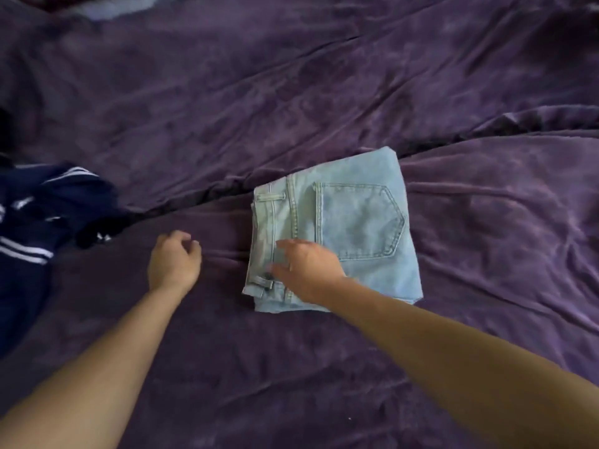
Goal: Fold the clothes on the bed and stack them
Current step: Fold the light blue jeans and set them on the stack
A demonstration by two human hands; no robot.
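A pair of light blue jeans [359, 222] lies folded into a compact square on the purple bed cover [291, 92], back pocket facing up. My right hand [308, 267] lies over the jeans' near left corner, by the waistband, fingers spread and straight. My left hand [173, 260] hovers over the cover just left of the jeans, its fingers loosely curled and holding nothing. A dark navy garment with white stripes [39, 228] lies crumpled at the left edge, unfolded.
The purple cover is creased, with a deep fold running diagonally behind the jeans. A pale cloth [107, 8] shows at the top left corner. Bare cover stretches to the right of the jeans and in front of them.
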